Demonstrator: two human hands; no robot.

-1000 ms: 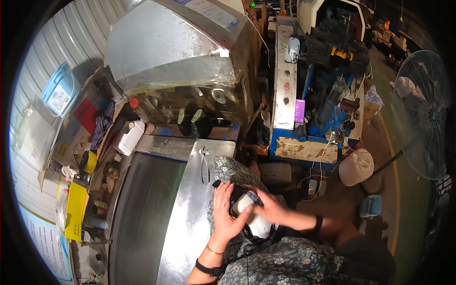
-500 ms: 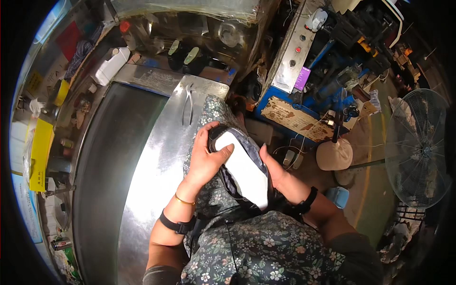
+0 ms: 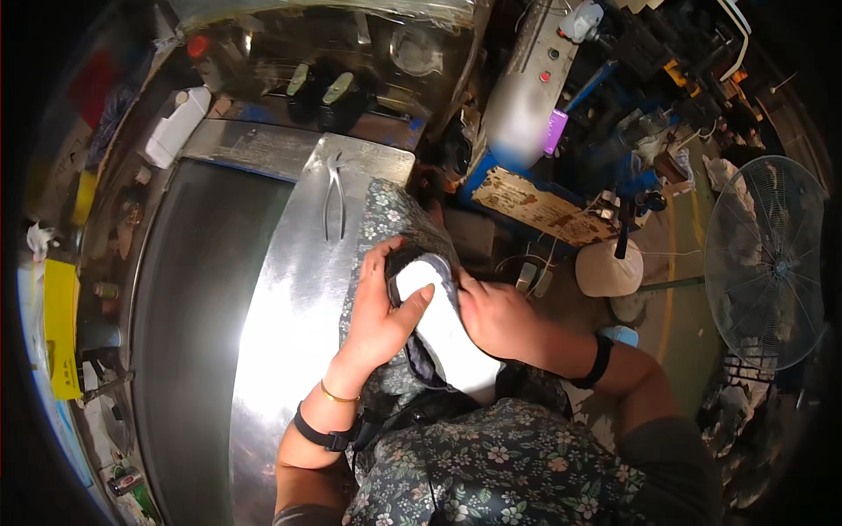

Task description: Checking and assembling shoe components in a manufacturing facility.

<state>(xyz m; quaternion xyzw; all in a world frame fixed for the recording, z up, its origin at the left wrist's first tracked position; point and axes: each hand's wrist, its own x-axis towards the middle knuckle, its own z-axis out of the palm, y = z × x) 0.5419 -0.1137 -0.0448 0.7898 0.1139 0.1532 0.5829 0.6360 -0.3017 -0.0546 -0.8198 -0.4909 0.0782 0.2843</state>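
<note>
A half-made shoe (image 3: 447, 342) lies sole up over my lap, its white insole facing me and a dark fabric upper (image 3: 424, 366) standing loose round the edge. My left hand (image 3: 373, 311) is closed round its left side, thumb pressed on the white insole and fingers wrapped over the dark upper. On the other side my right hand (image 3: 498, 317) is closed with curled fingers at the upper's edge; its fingertips are partly hidden. Beyond my left hand, a pair of pliers (image 3: 334, 206) rests on the metal tabletop (image 3: 281, 307).
A dark conveyor belt (image 3: 206, 307) runs left of the metal top. Black shoes (image 3: 338, 98) with green insoles stand behind it, near a white jug (image 3: 178, 127). To the right are a machine with a control panel (image 3: 531, 96), a round stool (image 3: 610, 267) and a large fan (image 3: 776, 263).
My right hand has moved left from the shoe's outer side, turned over, and its fingers have closed at the upper's edge. The left hand keeps its hold. The view has shifted slightly.
</note>
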